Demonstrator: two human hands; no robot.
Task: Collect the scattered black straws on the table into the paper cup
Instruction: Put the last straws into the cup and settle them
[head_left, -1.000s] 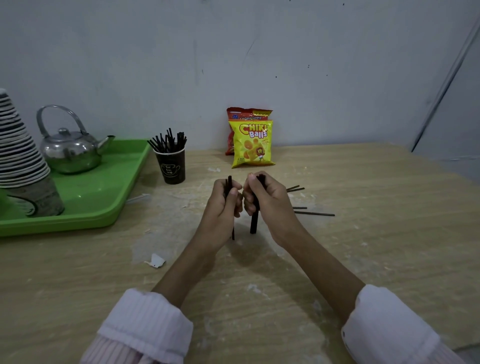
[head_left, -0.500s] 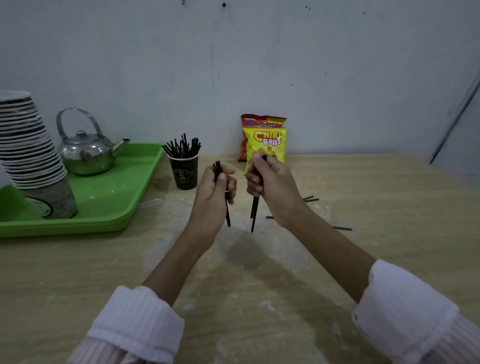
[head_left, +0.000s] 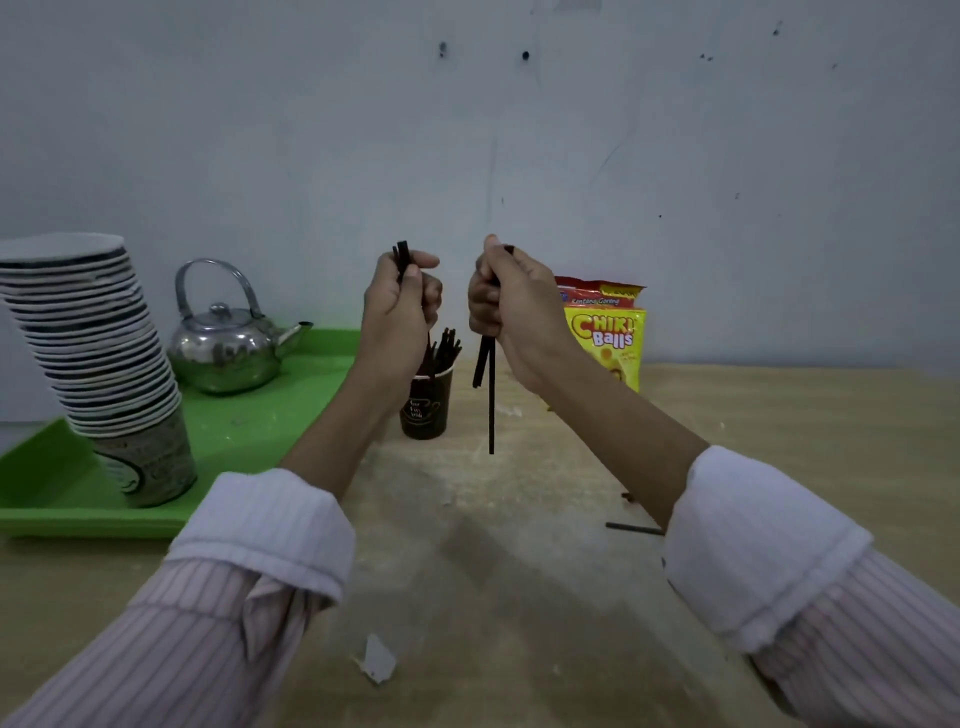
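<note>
My left hand (head_left: 400, 312) is closed around a few black straws (head_left: 401, 255) whose tips stick up above the fist. My right hand (head_left: 511, 306) grips another small bunch of black straws (head_left: 490, 395) that hang down below it. Both hands are raised above the table, just in front of and above the dark paper cup (head_left: 425, 410), which holds several black straws and is partly hidden by my left wrist. A loose black straw (head_left: 631, 528) lies on the table by my right forearm.
A green tray (head_left: 249, 441) at the left carries a steel kettle (head_left: 228, 338) and a tall stack of paper cups (head_left: 98, 358). Snack bags (head_left: 608, 332) lean on the wall behind my right hand. A paper scrap (head_left: 378, 657) lies near the front.
Both hands have lifted from near the table surface to well above it, each still holding its straws, and now sit over the paper cup area.
</note>
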